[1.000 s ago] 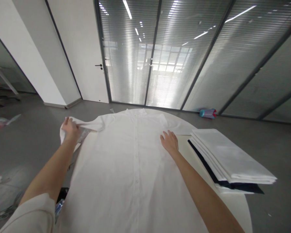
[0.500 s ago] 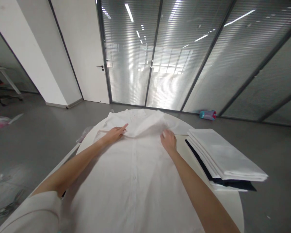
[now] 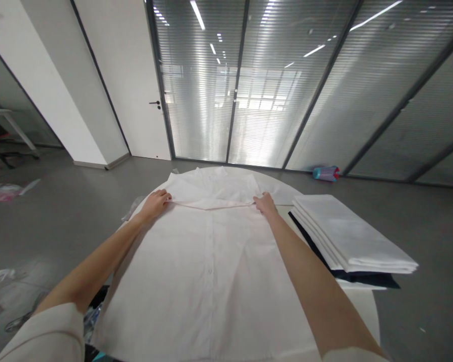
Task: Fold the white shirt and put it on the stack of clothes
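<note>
A white button-front shirt (image 3: pixel 181 261) lies spread over the table, its button strip running down the middle. Across its far part, a section is folded over, with a crosswise edge between my hands. My left hand (image 3: pixel 157 202) is closed on the left end of this fold, fingertips curled over the cloth. At the right end, my right hand (image 3: pixel 266 203) pinches the same fold. Both forearms reach forward along the shirt's sides.
To the right, a stack of folded white cloth (image 3: pixel 343 234) with a dark layer (image 3: pixel 373 278) below overhangs the round white table (image 3: pixel 366 311). A striped bundle (image 3: pixel 325 174) lies on the floor by the glass wall. Plastic wrapping (image 3: pixel 5 192) is on the floor at left.
My left hand has moved left from the shirt's middle to the side and closed on the cloth. My right hand has shifted slightly up. The loose raised fold now lies flatter and straighter.
</note>
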The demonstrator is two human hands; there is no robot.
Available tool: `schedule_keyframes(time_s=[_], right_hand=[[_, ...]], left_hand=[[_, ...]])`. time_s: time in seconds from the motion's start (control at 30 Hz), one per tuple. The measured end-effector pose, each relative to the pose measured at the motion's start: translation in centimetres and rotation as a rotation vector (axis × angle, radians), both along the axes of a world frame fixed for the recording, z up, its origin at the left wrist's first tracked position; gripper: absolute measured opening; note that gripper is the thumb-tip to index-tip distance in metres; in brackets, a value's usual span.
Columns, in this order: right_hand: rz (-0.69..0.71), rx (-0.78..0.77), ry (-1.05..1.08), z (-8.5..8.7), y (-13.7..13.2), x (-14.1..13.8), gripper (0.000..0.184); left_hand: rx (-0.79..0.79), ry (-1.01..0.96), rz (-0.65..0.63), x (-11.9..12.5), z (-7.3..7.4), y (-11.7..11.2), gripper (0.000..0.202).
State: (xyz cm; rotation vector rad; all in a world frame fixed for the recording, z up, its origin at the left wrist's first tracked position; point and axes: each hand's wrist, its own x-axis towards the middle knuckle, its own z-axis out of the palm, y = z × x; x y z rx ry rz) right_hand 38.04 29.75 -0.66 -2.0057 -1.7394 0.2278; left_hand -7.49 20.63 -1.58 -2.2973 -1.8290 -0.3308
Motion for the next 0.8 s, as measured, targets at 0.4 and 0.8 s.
schedule_keyframes(time_s=[0.4, 0.8], right_hand=[[0.234, -0.286, 0.801, 2.1, -15.0, 0.3, 0.008], [0.135, -0.329, 1.268, 5.1, -13.9, -0.6, 0.015]], left_hand=[[-0.002, -0.123, 0.339, -2.1, 1.0, -1.8, 0.026], [-0.097, -0.348, -0.447, 4.2, -0.4, -7.1, 0.034]])
